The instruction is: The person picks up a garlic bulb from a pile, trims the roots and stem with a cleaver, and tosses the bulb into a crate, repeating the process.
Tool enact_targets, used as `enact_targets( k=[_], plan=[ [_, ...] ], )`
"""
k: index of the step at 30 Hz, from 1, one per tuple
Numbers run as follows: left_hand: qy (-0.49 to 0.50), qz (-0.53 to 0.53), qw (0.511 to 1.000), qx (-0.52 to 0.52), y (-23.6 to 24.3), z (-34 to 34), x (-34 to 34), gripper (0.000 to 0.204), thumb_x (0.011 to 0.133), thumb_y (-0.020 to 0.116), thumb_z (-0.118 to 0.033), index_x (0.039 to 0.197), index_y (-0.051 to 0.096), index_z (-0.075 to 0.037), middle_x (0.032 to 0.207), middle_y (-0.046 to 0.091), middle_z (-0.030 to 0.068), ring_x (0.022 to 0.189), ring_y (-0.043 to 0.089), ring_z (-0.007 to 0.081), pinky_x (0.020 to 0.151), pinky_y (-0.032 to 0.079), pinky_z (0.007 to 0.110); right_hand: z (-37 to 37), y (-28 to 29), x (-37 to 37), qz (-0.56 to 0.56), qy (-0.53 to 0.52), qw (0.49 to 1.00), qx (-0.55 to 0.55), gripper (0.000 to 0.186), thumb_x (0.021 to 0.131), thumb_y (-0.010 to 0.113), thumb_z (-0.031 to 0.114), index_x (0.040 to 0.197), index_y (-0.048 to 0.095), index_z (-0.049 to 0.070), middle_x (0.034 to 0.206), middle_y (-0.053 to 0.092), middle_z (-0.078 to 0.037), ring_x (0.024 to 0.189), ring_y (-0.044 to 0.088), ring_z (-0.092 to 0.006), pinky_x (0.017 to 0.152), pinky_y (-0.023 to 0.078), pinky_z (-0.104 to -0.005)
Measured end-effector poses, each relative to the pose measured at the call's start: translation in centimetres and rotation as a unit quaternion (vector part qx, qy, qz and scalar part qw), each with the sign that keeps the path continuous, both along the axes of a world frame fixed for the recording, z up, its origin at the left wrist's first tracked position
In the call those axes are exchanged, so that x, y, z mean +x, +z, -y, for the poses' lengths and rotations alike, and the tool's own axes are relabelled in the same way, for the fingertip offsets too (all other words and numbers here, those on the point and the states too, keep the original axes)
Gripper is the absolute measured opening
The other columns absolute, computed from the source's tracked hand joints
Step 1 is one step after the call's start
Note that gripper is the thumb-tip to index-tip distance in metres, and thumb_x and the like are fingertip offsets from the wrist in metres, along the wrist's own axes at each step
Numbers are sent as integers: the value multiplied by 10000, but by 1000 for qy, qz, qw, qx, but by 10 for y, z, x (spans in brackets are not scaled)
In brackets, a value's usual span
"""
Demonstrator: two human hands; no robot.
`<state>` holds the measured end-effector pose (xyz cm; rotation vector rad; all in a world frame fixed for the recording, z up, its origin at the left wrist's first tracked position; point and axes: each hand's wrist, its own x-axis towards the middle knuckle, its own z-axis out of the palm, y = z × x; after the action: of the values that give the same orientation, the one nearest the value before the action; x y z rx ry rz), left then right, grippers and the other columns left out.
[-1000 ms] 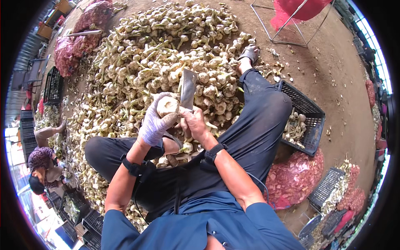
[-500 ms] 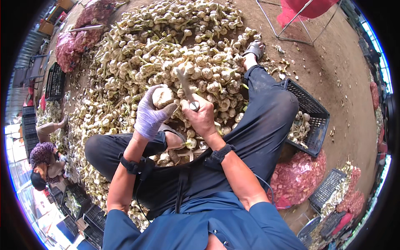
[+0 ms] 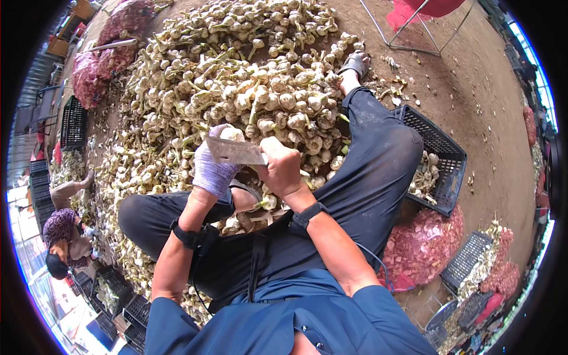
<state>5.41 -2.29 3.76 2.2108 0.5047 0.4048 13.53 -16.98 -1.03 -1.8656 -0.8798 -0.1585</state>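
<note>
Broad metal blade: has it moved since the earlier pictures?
Yes: against the nearest black crate, the blade has swung left; it now points left instead of away.

L hand (image 3: 212, 173) gloved, cupped, partly hidden; R hand (image 3: 283, 169) bare, clenched, just beside L; L forearm (image 3: 177, 263) & R forearm (image 3: 340, 248) bare, angled in twd e/o

Thin metal stand (image 3: 414, 49) up top right, with some red sheeting (image 3: 427, 8) on it. Over left there's a co-worker (image 3: 65, 236) in a patterned top (image 3: 58, 223) near black crates (image 3: 137, 312).
</note>
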Motion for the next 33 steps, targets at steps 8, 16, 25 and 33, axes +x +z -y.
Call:
enact_targets(
  k=[8,16,25,33],
  plan=[
    [1,-31,997,-70,-18,-4,-9,539,740,812,-59,1223,577,-5,991,695,42,895,645,100,795,535,267,-1,-43,-7,-25,-56,997,-37,187,848,661,265,821,610,87,786,629,-144,661,644,-364,574,517,-427],
    [-9,69,963,-259,42,15,-10,565,787,810,-87,1277,534,-39,1075,676,35,981,620,101,860,516,269,-5,-57,3,-452,-47,878,151,177,905,652,202,816,667,50,655,663,-34,474,569,-147,460,488,-317],
    [-87,103,924,-359,38,10,-10,610,787,829,-245,1279,540,-29,1244,608,67,1099,577,135,965,478,304,-7,-4,-8,-692,178,608,347,89,890,720,126,890,664,58,640,601,27,513,530,-59,493,498,-234],
    [-84,-16,993,84,13,1,2,280,772,771,-56,1038,681,-50,971,654,99,864,673,218,779,547,314,3,8,11,-431,80,864,249,149,894,685,87,789,602,22,656,560,29,554,477,-60,509,387,-241]
  ],
)
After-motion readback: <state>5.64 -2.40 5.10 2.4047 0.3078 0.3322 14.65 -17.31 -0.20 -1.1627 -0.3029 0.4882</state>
